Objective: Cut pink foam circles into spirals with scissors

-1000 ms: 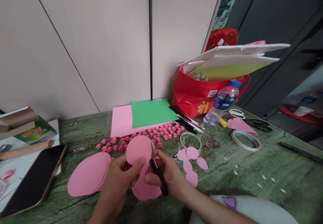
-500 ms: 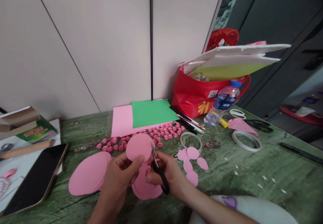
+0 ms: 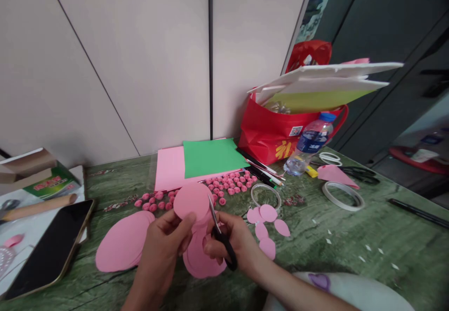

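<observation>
Between the thumb and fingers of my left hand (image 3: 170,238) is a round pink paper disc (image 3: 191,202), held up above the table. My right hand (image 3: 233,238) is closed around a pair of black-handled scissors (image 3: 220,236), blades pointing up at the disc's right edge. Below both hands lies a pile of pink paper circles (image 3: 203,262), partly covered by them. A stack of larger pink paper ovals (image 3: 122,243) rests left of my left hand. Several small pink paper petals (image 3: 268,213) are scattered right of my right hand.
Behind the hands sit many small pink rolled balls (image 3: 231,184), with green paper (image 3: 212,157) beyond. Tape rolls (image 3: 343,195), a water bottle (image 3: 310,145) and a red bag (image 3: 263,131) stand to the right. A phone (image 3: 51,250) lies at left.
The disc and my left hand have shifted slightly left and up. The scissors have come a little away from the disc's edge, their blades now more visible.
</observation>
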Demonstrator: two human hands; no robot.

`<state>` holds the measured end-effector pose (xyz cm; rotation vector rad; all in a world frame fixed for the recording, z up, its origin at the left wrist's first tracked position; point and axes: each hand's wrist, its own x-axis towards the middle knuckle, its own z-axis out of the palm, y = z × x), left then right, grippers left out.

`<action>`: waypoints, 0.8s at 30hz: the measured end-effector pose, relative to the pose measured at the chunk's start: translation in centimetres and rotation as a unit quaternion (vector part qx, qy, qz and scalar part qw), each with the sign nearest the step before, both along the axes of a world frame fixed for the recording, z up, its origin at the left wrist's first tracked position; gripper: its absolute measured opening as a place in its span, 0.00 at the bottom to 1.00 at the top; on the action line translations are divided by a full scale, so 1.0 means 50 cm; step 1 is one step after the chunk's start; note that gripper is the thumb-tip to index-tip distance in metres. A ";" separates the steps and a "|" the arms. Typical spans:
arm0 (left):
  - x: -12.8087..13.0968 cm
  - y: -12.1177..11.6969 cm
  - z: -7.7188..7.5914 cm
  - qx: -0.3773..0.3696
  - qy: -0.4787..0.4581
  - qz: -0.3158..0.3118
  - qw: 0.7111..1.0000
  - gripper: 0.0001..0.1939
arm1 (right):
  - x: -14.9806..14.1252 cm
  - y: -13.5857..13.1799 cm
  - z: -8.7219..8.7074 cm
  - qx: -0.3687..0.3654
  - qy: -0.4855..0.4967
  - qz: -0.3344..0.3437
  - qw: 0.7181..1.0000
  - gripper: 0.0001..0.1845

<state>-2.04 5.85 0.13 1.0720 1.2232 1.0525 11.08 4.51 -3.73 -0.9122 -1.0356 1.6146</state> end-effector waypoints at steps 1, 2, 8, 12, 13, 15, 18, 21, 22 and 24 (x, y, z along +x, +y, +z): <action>0.001 0.000 0.000 0.000 -0.007 -0.003 1.000 0.13 | -0.001 0.000 -0.003 0.001 0.004 0.000 1.000 0.24; 0.002 0.000 0.001 -0.003 -0.018 -0.007 1.000 0.12 | -0.002 -0.001 -0.006 0.003 0.009 0.000 1.000 0.24; 0.006 -0.002 0.005 -0.013 -0.056 -0.024 0.998 0.11 | -0.009 -0.007 -0.012 -0.009 0.013 0.025 1.000 0.24; 0.005 -0.002 0.006 -0.009 -0.016 0.004 1.000 0.12 | -0.009 -0.009 -0.008 -0.016 0.012 0.041 0.999 0.25; 0.005 -0.002 0.006 -0.012 -0.004 0.008 1.000 0.12 | -0.008 -0.009 -0.007 -0.016 0.011 0.043 0.999 0.25; 0.004 -0.003 0.004 -0.017 0.016 0.003 1.000 0.12 | -0.006 -0.008 -0.008 -0.012 0.008 0.042 0.999 0.26; 0.002 -0.003 0.001 -0.014 0.037 -0.016 0.999 0.11 | -0.003 -0.005 -0.008 0.001 0.012 0.030 0.999 0.29; 0.001 -0.004 0.000 -0.010 0.042 -0.022 0.999 0.10 | -0.001 -0.003 -0.007 0.013 0.014 0.019 1.000 0.30; 0.001 -0.003 0.000 -0.009 0.041 -0.024 0.999 0.09 | -0.001 -0.003 -0.007 0.018 0.013 0.017 1.000 0.29; 0.002 -0.003 0.001 -0.007 0.035 -0.032 0.999 0.09 | -0.001 -0.002 -0.006 0.028 0.009 0.014 0.999 0.28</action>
